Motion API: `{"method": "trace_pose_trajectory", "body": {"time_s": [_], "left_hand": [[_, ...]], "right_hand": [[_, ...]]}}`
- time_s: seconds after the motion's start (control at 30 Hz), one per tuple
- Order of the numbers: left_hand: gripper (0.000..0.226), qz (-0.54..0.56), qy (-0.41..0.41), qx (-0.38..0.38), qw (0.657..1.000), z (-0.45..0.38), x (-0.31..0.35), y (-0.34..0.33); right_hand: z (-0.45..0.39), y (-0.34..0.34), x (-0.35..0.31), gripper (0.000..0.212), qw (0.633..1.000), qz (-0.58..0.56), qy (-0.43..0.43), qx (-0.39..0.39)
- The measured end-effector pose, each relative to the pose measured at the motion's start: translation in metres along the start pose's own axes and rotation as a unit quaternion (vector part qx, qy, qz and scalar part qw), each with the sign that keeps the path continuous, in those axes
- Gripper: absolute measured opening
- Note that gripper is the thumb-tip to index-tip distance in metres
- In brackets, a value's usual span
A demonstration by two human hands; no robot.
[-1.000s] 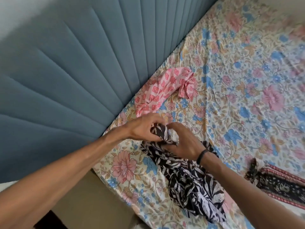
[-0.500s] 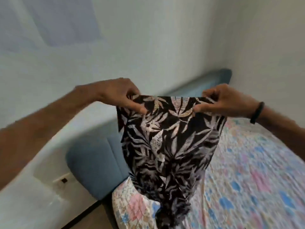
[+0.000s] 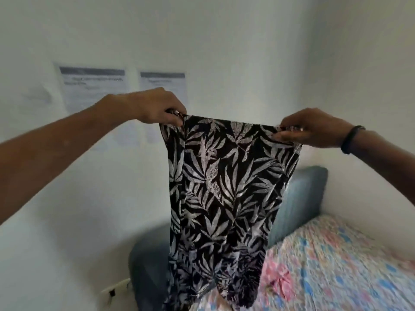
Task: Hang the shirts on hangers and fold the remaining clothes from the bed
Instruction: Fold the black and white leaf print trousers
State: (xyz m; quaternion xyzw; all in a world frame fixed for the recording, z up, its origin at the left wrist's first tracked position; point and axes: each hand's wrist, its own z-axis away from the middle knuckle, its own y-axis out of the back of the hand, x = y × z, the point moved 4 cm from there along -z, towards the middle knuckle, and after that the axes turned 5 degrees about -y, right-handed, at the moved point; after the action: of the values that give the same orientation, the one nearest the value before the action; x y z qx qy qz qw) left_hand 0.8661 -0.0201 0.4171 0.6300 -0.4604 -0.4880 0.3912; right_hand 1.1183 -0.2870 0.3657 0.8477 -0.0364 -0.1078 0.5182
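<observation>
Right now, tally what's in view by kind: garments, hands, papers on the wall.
Garments: 1, the black leaf-print garment, held up by both hands
Hands: 2, left hand and right hand
Papers on the wall: 2, and
Total: 5

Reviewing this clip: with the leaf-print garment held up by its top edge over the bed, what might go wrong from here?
1. The left hand and right hand each pinch only a corner of the leaf-print garment; either grip may slip and drop one side.
2. Its lower end hangs bunched near the floral bedsheet, so laying it down now would likely fold in creases.
3. The picture is blurred, so whether it is a shirt is unclear; it might get the wrong treatment.
</observation>
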Motion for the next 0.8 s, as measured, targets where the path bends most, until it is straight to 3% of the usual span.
{"method": "trace_pose_trajectory", "body": {"time_s": [0.13, 0.23, 0.33, 0.47, 0.57, 0.67, 0.8], "left_hand": [[0.013, 0.073, -0.021, -0.002, 0.997, 0.017, -0.016, 0.02], [0.023, 0.091, -0.005, 0.017, 0.996, 0.032, -0.035, 0.025], [0.025, 0.052, 0.066, 0.074, 0.994, 0.046, -0.052, 0.032], [0.048, 0.124, 0.123, 0.113, 0.978, 0.057, -0.069, 0.034], [0.056, 0.13, 0.149, 0.163, 0.967, 0.058, -0.076, 0.034], [0.04, 0.244, 0.161, 0.259, 0.921, 0.06, -0.082, 0.028], [0.048, 0.379, 0.189, 0.404, 0.811, 0.06, -0.084, 0.006]], "right_hand": [[-0.009, 0.008, -0.011, 0.045, 0.998, 0.043, -0.005, -0.034], [-0.015, 0.009, -0.015, 0.036, 0.996, 0.066, -0.025, -0.053], [-0.022, 0.019, -0.013, 0.038, 0.997, 0.042, -0.062, 0.008], [-0.026, 0.026, -0.028, 0.04, 0.978, -0.173, -0.1, 0.066], [-0.025, 0.018, -0.034, 0.025, 0.912, -0.378, -0.129, 0.095], [-0.027, 0.008, -0.039, 0.049, 0.833, -0.51, -0.165, 0.137], [-0.03, -0.006, -0.054, 0.031, 0.797, -0.509, -0.179, 0.272]]}}
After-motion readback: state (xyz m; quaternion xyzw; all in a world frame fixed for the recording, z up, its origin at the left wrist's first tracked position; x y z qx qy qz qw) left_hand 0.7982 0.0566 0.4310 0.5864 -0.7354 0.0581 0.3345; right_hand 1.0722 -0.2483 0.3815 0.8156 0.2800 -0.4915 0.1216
